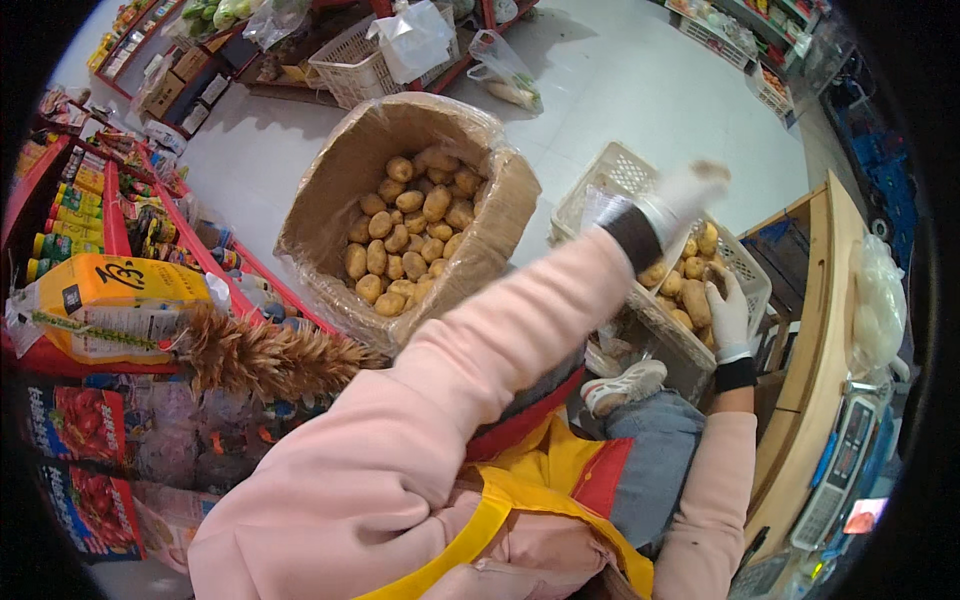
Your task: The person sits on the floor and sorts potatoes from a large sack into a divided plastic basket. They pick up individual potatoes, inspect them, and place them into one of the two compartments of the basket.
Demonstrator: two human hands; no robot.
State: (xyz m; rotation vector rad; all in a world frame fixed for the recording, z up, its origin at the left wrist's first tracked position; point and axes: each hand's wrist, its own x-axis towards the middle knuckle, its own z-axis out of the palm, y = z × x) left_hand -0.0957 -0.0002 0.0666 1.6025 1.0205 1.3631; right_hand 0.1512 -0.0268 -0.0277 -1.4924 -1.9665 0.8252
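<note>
My left hand (690, 193), in a white glove, is stretched out above the plastic crates and blurred by motion. Its fingertips look brown, and whether they hold anything cannot be made out. Several potatoes (694, 266) lie in a pale plastic crate (756, 274) on the right. Over their right side is my gloved right hand (729, 311), its dirty fingertips beside a long potato (696, 303); a firm grip is not visible. An emptier-looking pale crate (626, 171) stands behind, partly hidden by my left arm. A plastic-lined cardboard box (307, 206) holds many potatoes (409, 240).
A wooden counter (806, 300) with a scale (836, 461) borders the right. Shelves of packaged goods (79, 217) and a feather duster (277, 356) flank the left. A bagged vegetable (510, 90) lies on the floor near a white basket (352, 71). My shoe (626, 386) is below the crates.
</note>
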